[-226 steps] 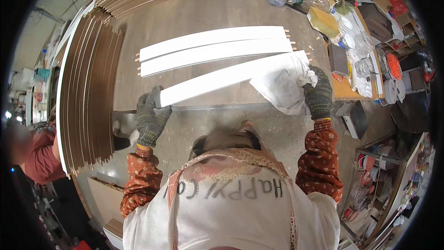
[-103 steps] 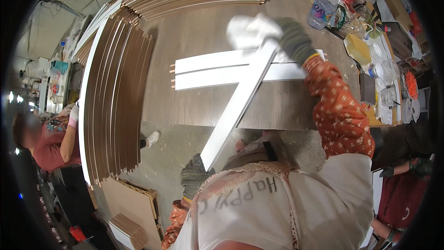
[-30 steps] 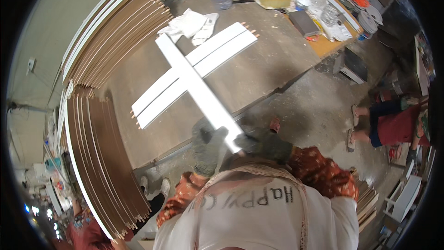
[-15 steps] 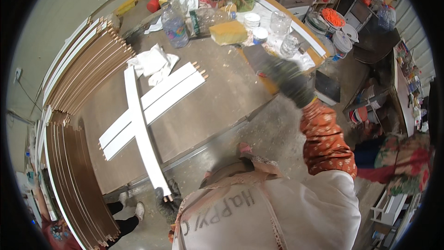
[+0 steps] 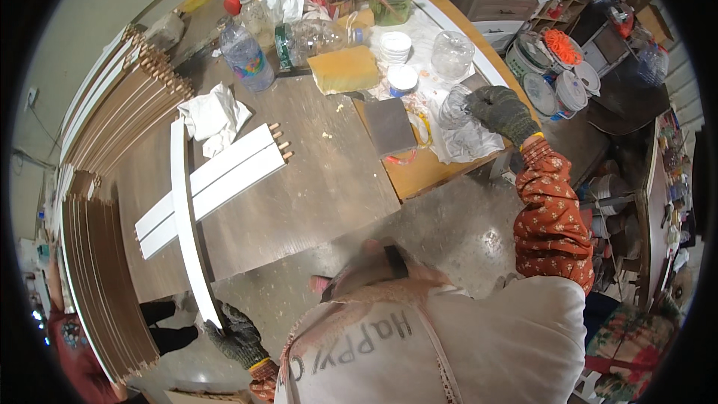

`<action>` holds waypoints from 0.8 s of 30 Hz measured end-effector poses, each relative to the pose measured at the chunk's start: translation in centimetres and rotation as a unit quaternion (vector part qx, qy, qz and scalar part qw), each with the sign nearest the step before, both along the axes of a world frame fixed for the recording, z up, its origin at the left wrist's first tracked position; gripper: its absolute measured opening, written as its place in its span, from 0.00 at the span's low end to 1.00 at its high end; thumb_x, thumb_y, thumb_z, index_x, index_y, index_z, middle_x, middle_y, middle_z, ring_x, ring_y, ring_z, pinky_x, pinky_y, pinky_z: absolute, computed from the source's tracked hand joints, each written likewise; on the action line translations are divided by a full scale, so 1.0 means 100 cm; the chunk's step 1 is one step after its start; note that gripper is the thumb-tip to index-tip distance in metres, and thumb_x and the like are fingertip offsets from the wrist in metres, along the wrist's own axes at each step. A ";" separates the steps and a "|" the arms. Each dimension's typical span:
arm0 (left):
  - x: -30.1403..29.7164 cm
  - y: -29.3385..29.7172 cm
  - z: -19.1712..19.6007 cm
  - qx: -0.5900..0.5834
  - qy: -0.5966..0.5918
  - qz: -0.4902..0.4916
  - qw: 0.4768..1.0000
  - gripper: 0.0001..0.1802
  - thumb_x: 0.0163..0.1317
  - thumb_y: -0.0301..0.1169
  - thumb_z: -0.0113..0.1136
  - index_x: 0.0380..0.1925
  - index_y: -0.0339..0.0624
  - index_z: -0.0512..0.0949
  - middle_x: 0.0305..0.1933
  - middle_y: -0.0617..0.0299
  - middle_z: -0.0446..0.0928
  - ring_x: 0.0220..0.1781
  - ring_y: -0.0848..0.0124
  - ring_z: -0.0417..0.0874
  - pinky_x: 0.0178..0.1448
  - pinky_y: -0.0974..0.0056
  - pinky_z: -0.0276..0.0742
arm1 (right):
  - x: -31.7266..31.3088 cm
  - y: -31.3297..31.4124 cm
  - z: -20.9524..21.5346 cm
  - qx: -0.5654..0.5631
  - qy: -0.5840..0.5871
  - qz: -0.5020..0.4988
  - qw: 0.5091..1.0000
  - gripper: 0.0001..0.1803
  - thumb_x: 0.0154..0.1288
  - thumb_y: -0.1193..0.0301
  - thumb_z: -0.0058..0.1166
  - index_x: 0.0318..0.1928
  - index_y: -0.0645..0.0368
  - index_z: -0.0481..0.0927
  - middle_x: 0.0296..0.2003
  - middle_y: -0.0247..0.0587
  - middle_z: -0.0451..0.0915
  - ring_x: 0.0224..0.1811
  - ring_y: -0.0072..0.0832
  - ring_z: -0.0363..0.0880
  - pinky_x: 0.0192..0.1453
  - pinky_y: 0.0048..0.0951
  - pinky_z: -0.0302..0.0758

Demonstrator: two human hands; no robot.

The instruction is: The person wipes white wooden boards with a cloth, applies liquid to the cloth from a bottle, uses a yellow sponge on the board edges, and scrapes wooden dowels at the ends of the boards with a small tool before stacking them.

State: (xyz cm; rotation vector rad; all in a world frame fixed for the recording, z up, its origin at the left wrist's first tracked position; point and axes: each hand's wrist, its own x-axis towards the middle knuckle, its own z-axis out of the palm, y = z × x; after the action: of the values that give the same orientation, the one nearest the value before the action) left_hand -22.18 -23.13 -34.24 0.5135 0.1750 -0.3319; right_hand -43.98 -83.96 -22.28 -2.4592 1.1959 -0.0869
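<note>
In a dark knit glove, my left hand (image 5: 238, 335) is closed on the near end of a long white slat (image 5: 184, 209). The slat juts past the near table edge and lies across two white slats (image 5: 217, 183) set side by side, with wooden dowels at their ends. My right hand (image 5: 505, 114), also gloved, is at the mouth of a clear plastic cup (image 5: 453, 108). Its fingers are bent, and their tips are hidden at the cup. A dark flat square (image 5: 389, 127) lies left of the cup, beside a yellow and pink band (image 5: 421, 131).
Stacks of brown and white slats (image 5: 112, 277) stand along the left side. A plastic bottle (image 5: 247, 58), yellow sponge (image 5: 344, 69), white tubs (image 5: 396, 46) and a white cloth (image 5: 215, 118) are on the table. Buckets (image 5: 571, 92) stand at right. Other people are at both sides.
My right hand has moved right, from above the dark square to the clear cup. My left hand still holds the slat end. The view has shifted, carrying the table leftward in the picture.
</note>
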 end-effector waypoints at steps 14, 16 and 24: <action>-0.007 -0.028 0.021 0.058 0.062 0.117 0.990 0.28 0.62 0.45 0.57 0.52 0.32 0.72 0.44 0.51 0.79 0.38 0.60 0.81 0.45 0.64 0.82 | -0.048 0.020 -0.059 0.133 -0.539 0.003 0.832 0.14 0.71 0.72 0.44 0.54 0.64 0.69 0.33 0.36 0.75 0.26 0.23 0.69 0.29 0.24 0.70; -0.013 -0.037 0.029 0.050 0.074 0.143 0.986 0.28 0.62 0.43 0.56 0.53 0.31 0.70 0.46 0.49 0.78 0.39 0.58 0.81 0.46 0.62 0.82 | -0.003 0.050 -0.063 0.529 -0.599 0.038 0.600 0.28 0.72 0.69 0.44 0.69 0.58 0.54 0.32 0.32 0.72 0.23 0.17 0.65 0.23 0.19 0.66; -0.023 -0.008 0.008 0.059 0.089 0.096 0.990 0.25 0.65 0.41 0.56 0.53 0.31 0.69 0.48 0.43 0.77 0.43 0.57 0.84 0.44 0.57 0.85 | 0.120 0.231 -0.072 0.891 -0.281 0.154 0.322 0.21 0.63 0.76 0.55 0.57 0.61 0.69 0.31 0.38 0.75 0.27 0.22 0.72 0.25 0.23 0.71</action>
State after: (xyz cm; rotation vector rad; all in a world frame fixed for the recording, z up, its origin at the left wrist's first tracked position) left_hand -24.50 -23.96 -33.44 0.5791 0.4158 -0.1799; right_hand -31.94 -60.91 -29.49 -0.3240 -0.0531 0.3136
